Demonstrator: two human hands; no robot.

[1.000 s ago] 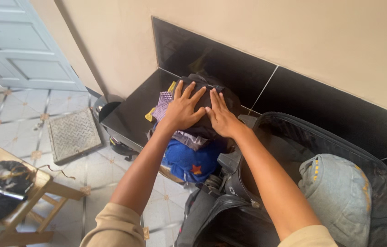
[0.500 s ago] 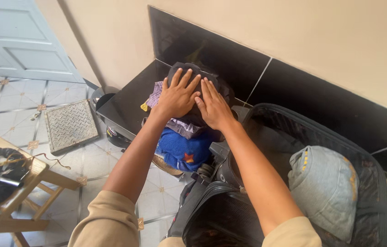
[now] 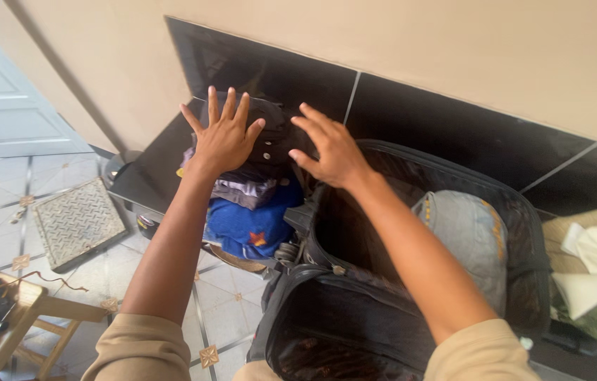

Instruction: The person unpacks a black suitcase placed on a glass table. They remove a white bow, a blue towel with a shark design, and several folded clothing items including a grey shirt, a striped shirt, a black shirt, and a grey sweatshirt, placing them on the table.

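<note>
Black tiled counter (image 3: 164, 152) by the wall carries the clothes pile (image 3: 252, 190); both hands, left hand (image 3: 223, 137) and right hand (image 3: 330, 148), have just lifted off it, fingers spread, grip empty, beside the open suitcase (image 3: 524, 233).

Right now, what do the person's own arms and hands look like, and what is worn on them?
Both hands, the left hand and the right hand, are bare: no gloves, rings or watch visible. The forearms are uncovered. Tan, beige-coloured sleeves show only at the upper arms near the bottom edge, plain and unmarked.
</note>
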